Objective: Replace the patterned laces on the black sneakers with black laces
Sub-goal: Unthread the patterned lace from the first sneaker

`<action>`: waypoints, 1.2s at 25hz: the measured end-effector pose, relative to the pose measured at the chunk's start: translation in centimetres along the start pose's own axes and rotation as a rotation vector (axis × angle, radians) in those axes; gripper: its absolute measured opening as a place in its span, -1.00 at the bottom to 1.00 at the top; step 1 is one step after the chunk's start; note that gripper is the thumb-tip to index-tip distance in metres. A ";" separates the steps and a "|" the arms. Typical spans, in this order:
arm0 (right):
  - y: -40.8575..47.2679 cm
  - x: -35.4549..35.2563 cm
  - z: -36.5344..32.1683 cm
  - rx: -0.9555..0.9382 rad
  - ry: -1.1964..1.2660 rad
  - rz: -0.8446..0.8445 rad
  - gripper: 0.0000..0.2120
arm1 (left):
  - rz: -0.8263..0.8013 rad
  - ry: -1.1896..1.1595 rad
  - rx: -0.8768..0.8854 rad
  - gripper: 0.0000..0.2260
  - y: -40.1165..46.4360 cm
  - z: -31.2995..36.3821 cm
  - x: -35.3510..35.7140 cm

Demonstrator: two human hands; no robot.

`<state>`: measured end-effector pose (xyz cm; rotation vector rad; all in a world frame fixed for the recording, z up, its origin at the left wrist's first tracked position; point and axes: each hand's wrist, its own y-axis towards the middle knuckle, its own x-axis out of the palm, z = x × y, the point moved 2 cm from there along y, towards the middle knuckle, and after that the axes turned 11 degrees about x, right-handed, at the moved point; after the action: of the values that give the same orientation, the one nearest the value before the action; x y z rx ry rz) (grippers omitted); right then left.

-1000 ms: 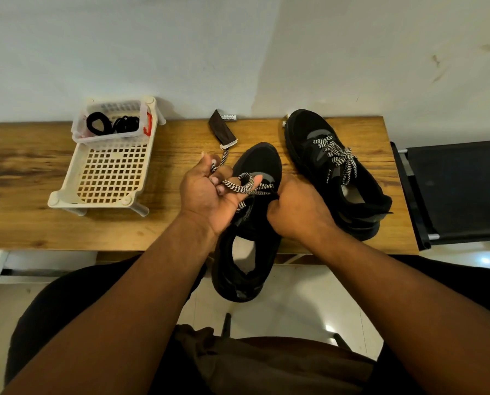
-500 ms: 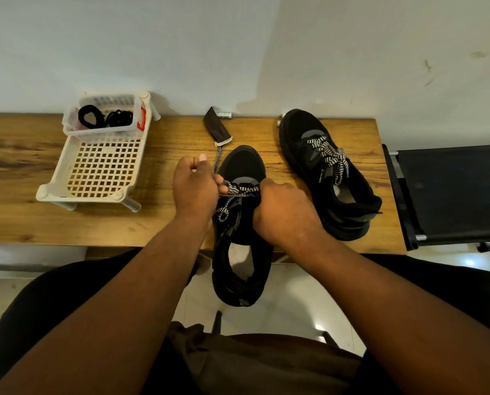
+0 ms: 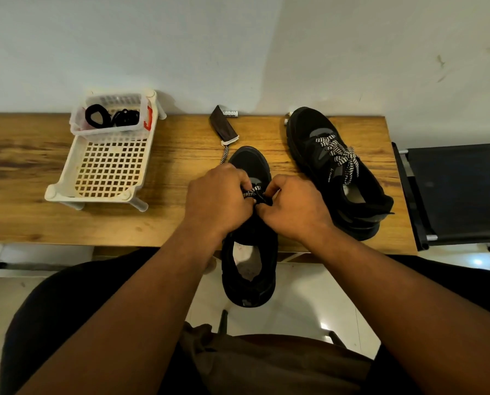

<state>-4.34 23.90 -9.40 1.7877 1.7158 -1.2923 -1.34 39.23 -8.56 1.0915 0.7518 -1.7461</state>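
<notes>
A black sneaker (image 3: pixel 249 269) lies toe-away over the wooden table's (image 3: pixel 39 172) front edge, its heel hanging past it. My left hand (image 3: pixel 218 196) grips its black-and-white patterned lace (image 3: pixel 251 193) over the tongue, and a loose end (image 3: pixel 224 157) trails out beyond the knuckles. My right hand (image 3: pixel 293 206) pinches the shoe's upper beside the same lace. The second black sneaker (image 3: pixel 337 172) lies to the right, its patterned lace (image 3: pixel 337 156) fully threaded. Coiled black laces (image 3: pixel 111 116) lie in a small clear tub (image 3: pixel 76 121).
The tub sits in a white slotted plastic basket (image 3: pixel 67 178) at the table's back left. A dark pouch (image 3: pixel 222 125) and a small white tube (image 3: pixel 229 113) lie by the wall. A black chair seat (image 3: pixel 460 192) stands at the table's right end. My lap is below.
My left hand has turned over and dropped from a raised, palm-up hold to the sneaker's tongue, bringing the lace down with it. Both hands now meet over the eyelets.
</notes>
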 end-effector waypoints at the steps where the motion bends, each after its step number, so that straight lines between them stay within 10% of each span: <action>1: 0.0 0.0 0.0 0.003 0.011 -0.001 -0.77 | 0.058 0.062 -0.004 -0.84 0.0 0.2 0.3; 11: 0.0 0.3 0.1 -0.007 0.112 0.011 -0.73 | -0.159 0.004 0.110 -0.87 -0.2 1.5 -0.1; 15: -0.5 -0.2 -0.4 -0.108 -0.087 -0.096 -0.43 | 0.199 -0.389 -0.312 -0.87 0.7 -2.3 -0.7; 18: -0.4 -0.4 -0.7 -0.153 -0.246 -0.101 -0.44 | 0.217 -0.261 -0.495 -0.74 0.6 -4.2 -1.1; 23: 0.3 0.0 -1.6 -0.258 -0.318 -0.054 -0.58 | -0.190 -0.225 0.072 -0.30 0.2 -1.9 -0.9; 30: 1.8 0.7 -0.8 -0.179 -0.089 -0.065 -0.96 | -0.338 -0.260 0.056 -0.21 0.0 -2.8 -0.2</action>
<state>-2.52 24.55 -10.12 1.5634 1.7925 -1.1835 -0.36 41.63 -9.56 0.7824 0.7590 -2.1560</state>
